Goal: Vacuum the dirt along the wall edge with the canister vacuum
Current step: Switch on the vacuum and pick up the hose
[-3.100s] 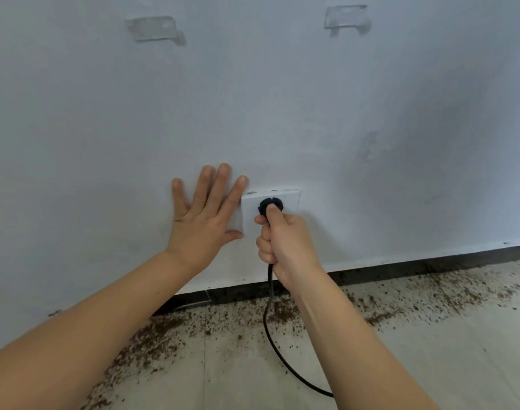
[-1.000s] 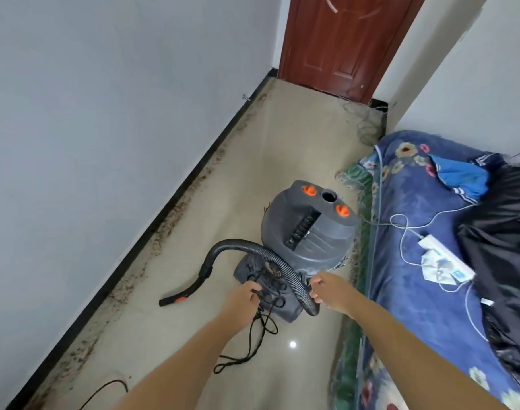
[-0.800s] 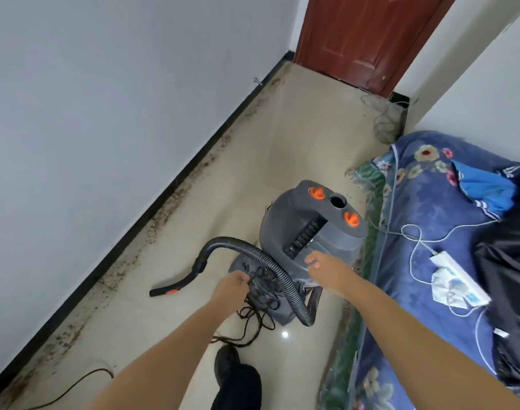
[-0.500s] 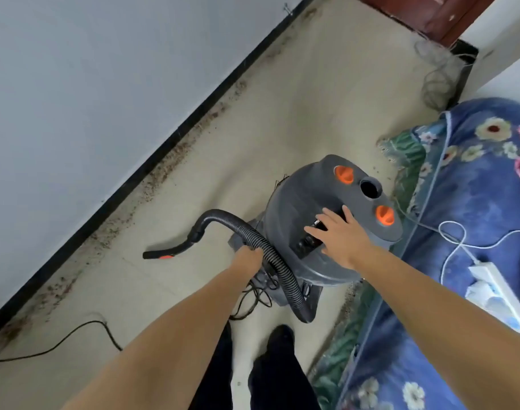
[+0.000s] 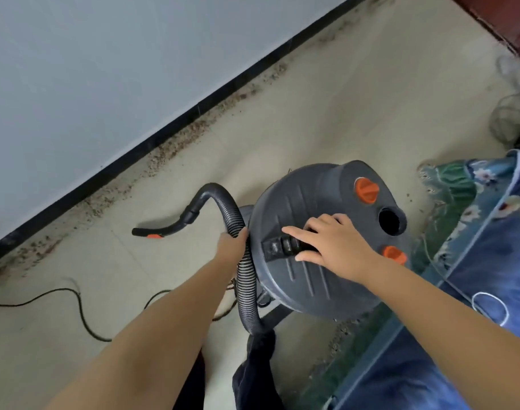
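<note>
dirt along wall edge, canister vacuum right of it, bed further right

Person is showing both forearms bare, no sleeves reaching the wrists; left hand and right hand ungloved; is wearing dark trousers.

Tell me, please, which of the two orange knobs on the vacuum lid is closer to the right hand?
The lower orange knob, right beside the right hand at the lid's near edge; the other orange knob sits farther up, beyond the round opening.
</note>
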The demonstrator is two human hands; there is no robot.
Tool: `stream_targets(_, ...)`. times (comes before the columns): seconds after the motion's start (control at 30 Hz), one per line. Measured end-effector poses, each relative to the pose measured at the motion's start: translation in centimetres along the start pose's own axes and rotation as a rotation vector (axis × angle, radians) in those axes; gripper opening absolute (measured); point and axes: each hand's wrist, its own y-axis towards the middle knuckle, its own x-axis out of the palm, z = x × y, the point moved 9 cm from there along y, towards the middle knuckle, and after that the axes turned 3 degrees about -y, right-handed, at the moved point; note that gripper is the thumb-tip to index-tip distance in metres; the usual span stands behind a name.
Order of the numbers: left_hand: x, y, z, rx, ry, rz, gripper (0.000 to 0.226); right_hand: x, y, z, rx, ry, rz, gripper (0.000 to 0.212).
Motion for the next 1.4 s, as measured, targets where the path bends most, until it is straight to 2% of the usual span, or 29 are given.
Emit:
stream_targets(0.23,-2.6,3.4,8.9,0.213,0.005,0.066,0.039,-3.0,6.7,2.0,0.135,0.028,0.146,0.056)
stream_targets(0.33,-3.6,2.1,12.7,0.369,0.065,0.137,0.03,-3.9,9.0,2.8,0.184,0.04,0.15,0.056)
stream_targets(0.43,-5.9,-0.3,15.1,0.423,0.017,0.203,0.022,-4.7,10.8,3.6,0.235,0.061,0.137,0.056)
stream_targets(0.57,-8.0,-5.8,14.9,0.478,-0.074,0.046,0.021,-5.3,12.2,4.6,0.293,0.082,0.112,0.057)
stream_targets(0.7,-8.4,-13.0,15.3,0.712,0.05,-0.016,0.025,-5.7,12.9,5.0,0.374,0.221,-0.03,0.052)
stream_targets(0.73,-8.1,-14.6,15.5,0.758,0.054,-0.023,0.028,-6.4,12.7,4.5,0.405,0.35,-0.032,0.047)
stream_targets(0.77,-7.9,-15.9,15.7,0.794,0.059,-0.02,0.03,-7.5,12.4,4.0,0.444,0.591,0.012,0.042)
stream_targets(0.83,-7.5,-18.1,15.9,0.834,0.077,0.0,0.033,-9.9,11.1,2.4,0.521,1.447,0.164,0.039)
stream_targets(0.9,-7.1,-20.1,15.1,0.835,0.108,0.009,0.034,-12.6,9.9,-0.2,0.494,2.264,0.228,0.052)
stream_targets(0.93,-6.8,-21.1,14.5,0.833,0.124,0.008,0.034,-14.1,9.0,-1.2,0.473,2.489,0.225,0.061)
stream_targets(1.0,-5.8,-23.5,12.7,0.856,0.17,-0.02,0.035,-16.4,7.1,-2.6,0.47,2.632,0.177,0.066)
stream_targets(1.1,-3.6,-26.9,10.5,0.908,0.406,-0.176,0.041,-19.1,3.2,-3.0,0.478,2.453,0.157,0.047)
stream_targets(1.17,-2.7,-28.3,9.7,0.883,0.55,-0.323,0.039,-21.0,0.0,-3.0,0.389,2.167,0.155,0.038)
stream_targets(1.2,-3.1,-28.8,10.0,0.838,0.499,-0.348,0.041,-21.7,-1.5,-3.4,0.32,2.018,0.154,0.035)
stream_targets(1.23,-4.2,-29.0,10.9,0.762,0.337,-0.333,0.048,-22.2,-3.1,-4.0,0.243,1.885,0.151,0.031)
stream_targets(1.3,-7.1,-28.8,13.2,0.551,-0.168,-0.298,0.064,-22.3,-6.5,-6.0,0.124,1.634,0.135,0.024)
stream_targets(1.33,-8.0,-28.9,14.4,0.454,-0.411,-0.336,0.071,-21.9,-8.2,-7.3,0.076,1.515,0.125,0.021)
stream_targets(1.4,-9.8,-29.9,17.3,0.357,-0.707,-0.412,0.08,-20.3,-11.2,-10.4,-0.01,1.317,0.093,0.021)
